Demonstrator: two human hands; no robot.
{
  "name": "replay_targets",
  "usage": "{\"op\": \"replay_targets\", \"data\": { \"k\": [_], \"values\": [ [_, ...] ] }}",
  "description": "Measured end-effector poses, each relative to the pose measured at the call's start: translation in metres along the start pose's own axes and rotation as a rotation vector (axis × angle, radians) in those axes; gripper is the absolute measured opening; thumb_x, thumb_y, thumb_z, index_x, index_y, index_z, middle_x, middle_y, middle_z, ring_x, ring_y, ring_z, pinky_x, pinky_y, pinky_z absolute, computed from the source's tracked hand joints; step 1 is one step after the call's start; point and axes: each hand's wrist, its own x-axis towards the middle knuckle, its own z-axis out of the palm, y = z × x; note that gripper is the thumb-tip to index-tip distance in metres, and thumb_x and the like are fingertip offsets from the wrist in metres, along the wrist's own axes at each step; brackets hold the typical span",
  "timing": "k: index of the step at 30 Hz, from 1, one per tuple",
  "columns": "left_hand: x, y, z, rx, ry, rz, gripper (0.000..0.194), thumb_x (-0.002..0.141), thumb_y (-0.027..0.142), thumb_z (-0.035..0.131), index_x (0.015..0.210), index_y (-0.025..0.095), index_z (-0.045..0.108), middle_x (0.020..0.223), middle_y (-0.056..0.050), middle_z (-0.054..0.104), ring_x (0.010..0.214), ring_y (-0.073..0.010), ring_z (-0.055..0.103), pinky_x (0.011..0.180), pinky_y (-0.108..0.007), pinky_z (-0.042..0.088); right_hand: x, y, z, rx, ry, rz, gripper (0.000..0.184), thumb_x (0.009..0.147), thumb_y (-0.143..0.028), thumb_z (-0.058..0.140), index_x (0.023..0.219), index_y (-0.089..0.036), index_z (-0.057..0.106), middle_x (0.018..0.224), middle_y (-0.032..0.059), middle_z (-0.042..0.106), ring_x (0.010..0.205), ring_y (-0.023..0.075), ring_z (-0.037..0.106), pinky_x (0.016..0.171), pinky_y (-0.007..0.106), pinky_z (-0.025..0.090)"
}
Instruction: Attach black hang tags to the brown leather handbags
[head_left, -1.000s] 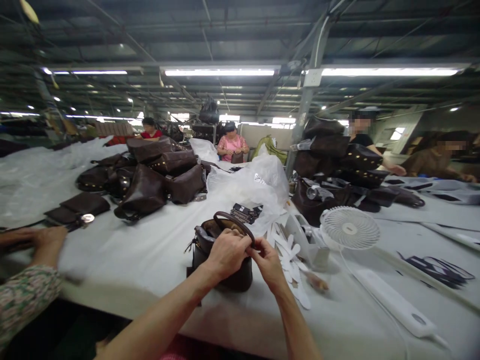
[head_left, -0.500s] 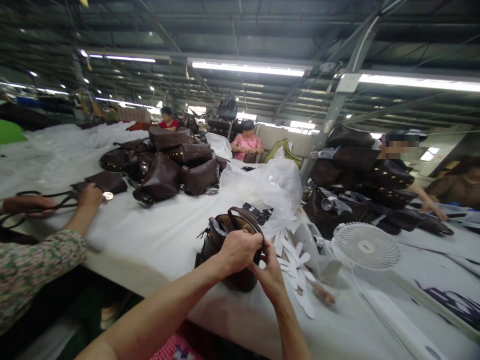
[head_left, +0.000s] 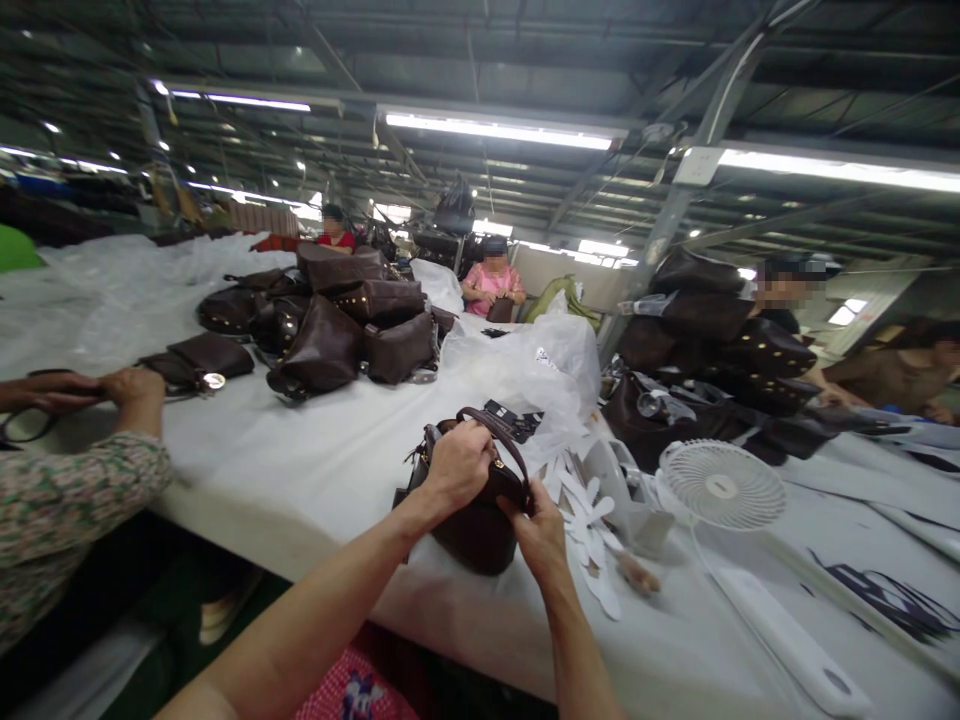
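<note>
A dark brown handbag (head_left: 480,540) with a looped handle stands on the white-covered table in front of me. My left hand (head_left: 459,465) is closed in a pinch at the bag's top opening; the exact part between its fingertips is hidden. On the right side of the bag, my right hand (head_left: 536,530) grips the edge near the handle's base, thumb towards me. Gold-coloured hardware shows beside the left fingers. Just behind the bag lie black tags (head_left: 514,420).
White cut-out strips (head_left: 589,520), a plastic bin (head_left: 630,500) and a white fan (head_left: 724,485) stand to the right. Brown bags (head_left: 322,345) are heaped at the back left, beside clear plastic (head_left: 525,370). A co-worker's hands (head_left: 135,385) hold a strap at left.
The bag's top was gaping with its lining showing; now it looks drawn together. My left hand has moved left and up from the right edge, apart from my right hand.
</note>
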Motion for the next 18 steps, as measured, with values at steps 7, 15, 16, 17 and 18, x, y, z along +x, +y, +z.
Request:
{"op": "replay_targets", "data": {
  "k": [7,15,16,17,18],
  "values": [
    [-0.003,-0.022,-0.005,-0.132,0.049,-0.103,0.013,0.077,0.012,0.055,0.066,0.020,0.057,0.081,-0.002,0.061,0.084,-0.0184,0.055,0.078,-0.030,0.043,-0.005,0.006,-0.032,0.026,-0.072,-0.003,0.027,0.071,-0.046,0.068,0.078,-0.021,0.059,0.067,-0.0017,0.059,0.065,0.0177,0.051,0.062,0.029,0.042],
    [-0.022,-0.035,-0.015,-0.434,0.056,-0.084,0.014,0.075,0.012,0.055,0.064,0.019,0.053,0.080,-0.001,0.060,0.084,-0.0166,0.055,0.077,-0.028,0.044,0.022,0.044,-0.086,0.101,-0.194,0.078,0.034,0.068,-0.046,0.072,0.089,-0.021,0.063,0.080,0.0009,0.067,0.075,0.0204,0.059,0.070,0.033,0.048],
    [-0.026,-0.033,-0.012,-0.493,0.058,-0.094,0.013,0.076,0.013,0.055,0.065,0.019,0.053,0.087,-0.002,0.062,0.088,-0.0169,0.056,0.076,-0.028,0.044,0.030,0.045,-0.089,0.079,-0.211,0.068,0.033,0.067,-0.046,0.072,0.088,-0.021,0.063,0.079,0.0006,0.067,0.074,0.0204,0.059,0.069,0.033,0.048],
    [-0.029,-0.033,-0.008,-0.556,0.052,-0.112,0.012,0.078,0.014,0.055,0.066,0.019,0.053,0.094,-0.003,0.064,0.091,-0.0173,0.057,0.076,-0.027,0.045,0.038,0.045,-0.090,0.044,-0.221,0.066,0.033,0.067,-0.046,0.070,0.089,-0.022,0.063,0.079,0.0006,0.067,0.074,0.0207,0.060,0.069,0.033,0.048],
    [-0.032,-0.033,-0.003,-0.621,0.040,-0.138,0.012,0.079,0.016,0.055,0.068,0.019,0.053,0.101,-0.004,0.065,0.094,-0.0178,0.058,0.075,-0.027,0.045,0.043,0.043,-0.089,-0.001,-0.210,0.072,0.035,0.068,-0.046,0.069,0.092,-0.022,0.064,0.081,0.0013,0.068,0.075,0.0214,0.061,0.068,0.034,0.049]
  ]
}}
